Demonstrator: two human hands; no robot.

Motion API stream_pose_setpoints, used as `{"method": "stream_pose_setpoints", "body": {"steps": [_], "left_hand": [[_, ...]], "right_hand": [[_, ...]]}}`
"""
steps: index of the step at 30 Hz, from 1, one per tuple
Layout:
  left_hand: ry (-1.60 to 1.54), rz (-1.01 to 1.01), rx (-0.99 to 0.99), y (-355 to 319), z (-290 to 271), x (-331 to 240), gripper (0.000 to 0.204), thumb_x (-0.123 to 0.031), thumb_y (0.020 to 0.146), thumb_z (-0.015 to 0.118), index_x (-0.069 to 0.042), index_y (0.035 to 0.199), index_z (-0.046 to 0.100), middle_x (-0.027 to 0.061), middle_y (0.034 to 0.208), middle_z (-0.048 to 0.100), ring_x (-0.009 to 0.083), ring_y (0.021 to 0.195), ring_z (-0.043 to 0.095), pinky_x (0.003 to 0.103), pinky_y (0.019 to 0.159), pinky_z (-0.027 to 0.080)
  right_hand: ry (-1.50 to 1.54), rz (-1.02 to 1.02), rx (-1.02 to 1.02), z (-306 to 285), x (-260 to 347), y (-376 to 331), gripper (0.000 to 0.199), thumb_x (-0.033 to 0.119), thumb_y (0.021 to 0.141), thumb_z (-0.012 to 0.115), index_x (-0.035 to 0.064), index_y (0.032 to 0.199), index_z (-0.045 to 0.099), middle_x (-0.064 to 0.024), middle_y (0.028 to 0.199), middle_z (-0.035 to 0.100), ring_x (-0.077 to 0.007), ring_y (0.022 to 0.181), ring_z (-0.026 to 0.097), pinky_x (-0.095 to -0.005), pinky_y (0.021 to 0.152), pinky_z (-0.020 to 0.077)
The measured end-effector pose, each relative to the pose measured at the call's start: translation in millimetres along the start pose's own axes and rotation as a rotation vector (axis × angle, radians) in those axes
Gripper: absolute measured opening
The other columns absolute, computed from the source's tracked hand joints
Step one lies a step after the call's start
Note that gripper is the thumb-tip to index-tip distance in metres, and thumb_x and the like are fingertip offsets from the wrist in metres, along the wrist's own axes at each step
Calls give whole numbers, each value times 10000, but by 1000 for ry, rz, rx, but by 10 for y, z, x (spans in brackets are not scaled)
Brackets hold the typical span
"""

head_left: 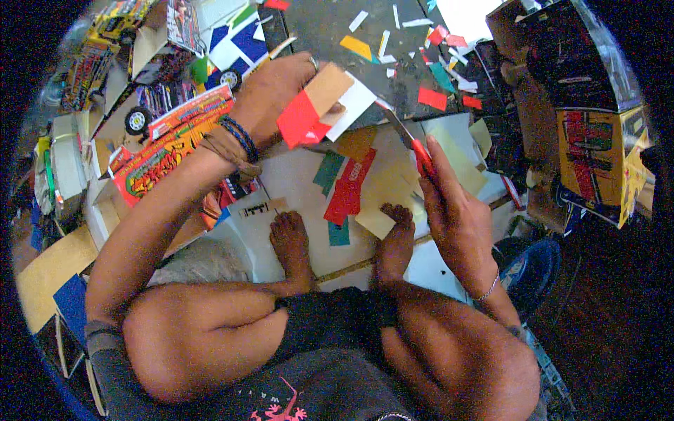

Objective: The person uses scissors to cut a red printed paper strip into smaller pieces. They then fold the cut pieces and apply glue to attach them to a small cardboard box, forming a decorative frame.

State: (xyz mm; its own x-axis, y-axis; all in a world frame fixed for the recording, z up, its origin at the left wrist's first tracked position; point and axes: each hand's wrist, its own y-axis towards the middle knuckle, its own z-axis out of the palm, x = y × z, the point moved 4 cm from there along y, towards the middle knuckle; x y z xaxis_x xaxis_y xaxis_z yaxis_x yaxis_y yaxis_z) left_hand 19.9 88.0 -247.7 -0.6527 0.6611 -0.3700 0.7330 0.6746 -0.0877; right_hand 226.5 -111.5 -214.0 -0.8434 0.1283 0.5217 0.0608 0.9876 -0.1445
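My left hand (277, 88) is closed on a folded piece of card (328, 90) with red, tan and white faces, raised over the board. In my right hand (456, 228) is a knife (423, 156) with a red handle. Its narrow blade points up and left, the tip close to the white edge of the card. Whether the tip touches the card, I cannot tell. Below, between my feet, a red strip (351, 186), a teal piece (328, 170) and a cream piece (375, 223) lie on the pale board (298, 256).
Printed card toy trucks (165, 165) with black wheels crowd the left side. On the right stands a large black and yellow card model (597, 161). Small colored offcuts (356, 48) are scattered over the dark surface ahead. A blue basin (537, 270) sits near my right knee.
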Motion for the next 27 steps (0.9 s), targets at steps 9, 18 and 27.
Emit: {"method": "stream_pose_setpoints", "body": {"steps": [9,18,27], "left_hand": [[-441,-264,-14,-273,-370,223,305,-112,881,711,-71,1178,656,89,1023,721,189,930,682,321,876,519],[-284,41,-128,-699,-473,-218,438,-161,821,747,-60,1213,581,142,1090,571,314,1094,546,409,967,438],[-465,-97,-219,-584,-326,-220,166,-96,857,704,-25,999,658,105,988,643,221,909,653,341,794,521]], "right_hand": [[203,41,49,143,39,-8,571,174,955,634,236,1486,434,-208,869,693,-372,740,698,-437,633,536],[358,56,-153,140,-129,21,549,238,970,608,219,1487,426,-211,834,687,-355,633,670,-438,578,520],[440,166,-169,68,-222,-103,439,195,976,605,118,1395,498,-171,882,680,-266,706,673,-382,643,533]]}}
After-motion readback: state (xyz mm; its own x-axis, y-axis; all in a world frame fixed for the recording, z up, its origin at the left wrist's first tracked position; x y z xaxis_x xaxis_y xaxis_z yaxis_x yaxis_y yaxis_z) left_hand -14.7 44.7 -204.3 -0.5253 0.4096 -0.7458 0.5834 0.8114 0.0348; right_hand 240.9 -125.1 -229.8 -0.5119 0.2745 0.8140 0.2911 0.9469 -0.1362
